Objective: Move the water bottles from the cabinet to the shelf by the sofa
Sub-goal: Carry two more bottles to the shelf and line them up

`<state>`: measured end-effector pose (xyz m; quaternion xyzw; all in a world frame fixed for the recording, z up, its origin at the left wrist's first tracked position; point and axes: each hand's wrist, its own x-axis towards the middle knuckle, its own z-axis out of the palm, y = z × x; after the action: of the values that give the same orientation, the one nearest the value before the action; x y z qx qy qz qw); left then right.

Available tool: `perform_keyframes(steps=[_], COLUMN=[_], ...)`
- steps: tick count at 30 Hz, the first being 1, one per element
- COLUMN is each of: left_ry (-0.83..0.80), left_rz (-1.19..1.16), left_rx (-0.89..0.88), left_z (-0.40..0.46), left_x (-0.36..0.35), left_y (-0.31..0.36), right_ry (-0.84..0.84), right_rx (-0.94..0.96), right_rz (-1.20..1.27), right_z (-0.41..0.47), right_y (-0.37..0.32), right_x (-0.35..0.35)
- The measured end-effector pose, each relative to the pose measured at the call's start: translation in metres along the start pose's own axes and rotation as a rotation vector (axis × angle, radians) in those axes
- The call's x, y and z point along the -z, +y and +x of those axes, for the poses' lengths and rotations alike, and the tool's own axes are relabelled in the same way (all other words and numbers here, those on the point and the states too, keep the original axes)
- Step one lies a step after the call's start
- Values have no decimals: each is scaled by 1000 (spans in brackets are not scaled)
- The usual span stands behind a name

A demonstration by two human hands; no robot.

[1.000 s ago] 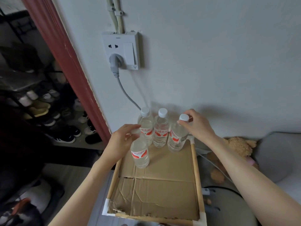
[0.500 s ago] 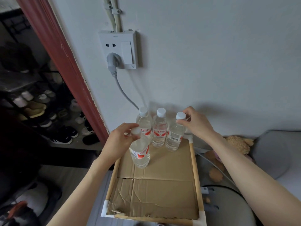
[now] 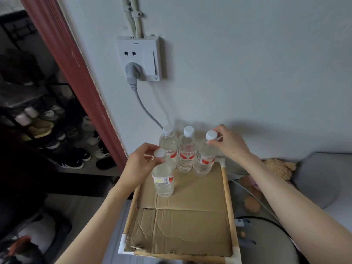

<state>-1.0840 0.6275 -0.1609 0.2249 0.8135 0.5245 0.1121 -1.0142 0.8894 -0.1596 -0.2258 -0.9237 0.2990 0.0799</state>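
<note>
holding: each of the two hands grips the neck of a water bottle on the shelf [image 3: 224, 180], just under its white cap
left hand [image 3: 139, 164]: fingers closed around the top of the front bottle [image 3: 163, 182], which stands upright near the shelf's left edge, in front of the back row
right hand [image 3: 231, 143]: fingertips pinched at the neck of the right back bottle [image 3: 204, 159], which leans slightly and stands at the back right corner
back row: left back bottle [image 3: 168, 145], middle back bottle [image 3: 185, 153] and the right one stand side by side against the wall [image 3: 247, 63], red-and-white labels facing out
shelf: wooden frame with white corner pieces, lined with creased cardboard [image 3: 181, 225], its nearer half bare
wall: socket plate [image 3: 140, 58] with a grey plug [image 3: 131, 71], cable hanging down behind the bottles
left side: red door frame [image 3: 72, 73], shoe rack [image 3: 38, 126] beyond it
right side: plush toy [image 3: 274, 168] low beside the shelf
</note>
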Motion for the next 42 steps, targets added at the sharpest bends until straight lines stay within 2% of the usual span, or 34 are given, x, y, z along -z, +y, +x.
perform_keyframes(steps=[4, 8, 10, 13, 16, 20, 28, 31, 36, 39, 42], left_ry=[19, -153, -187, -130, -20, 92, -48, -127, -56, -67, -85], left_rz=[10, 51, 61, 47, 49, 30, 47, 73, -14, -10, -117], left_rx=[-2, -99, -116, -61, -17, -12, -56, -41, 88, 193, 288], left_z=[1, 0, 0, 3, 4, 5, 1, 0, -21, -29, -33], left_x=[-3, 0, 3, 4, 0, -10, -18, -20, -35, -44, -59], left_y=[-2, -5, -5, -2, 1, -4, -25, -30, -60, -86, -97], right_ry=[64, -7, -15, -15, 58, 43, -119, -122, -128, -178, -205], right_rx=[2, 39, 54, 51, 44, 18, -123, -163, -183, -217, -269], right_rz=[-40, 39, 39, 41, 42, 167, 345, 387, 413, 387, 310], right_z=[1, -1, -1, 0, 2, 3, -12, -15, -19, -26, -31], right_y=[-1, 5, 9, 10, 10, 10, 28, 30, 30, 36, 49], right_x=[-6, -10, -10, -13, -19, -25, -45, -56, -69, -81, -98])
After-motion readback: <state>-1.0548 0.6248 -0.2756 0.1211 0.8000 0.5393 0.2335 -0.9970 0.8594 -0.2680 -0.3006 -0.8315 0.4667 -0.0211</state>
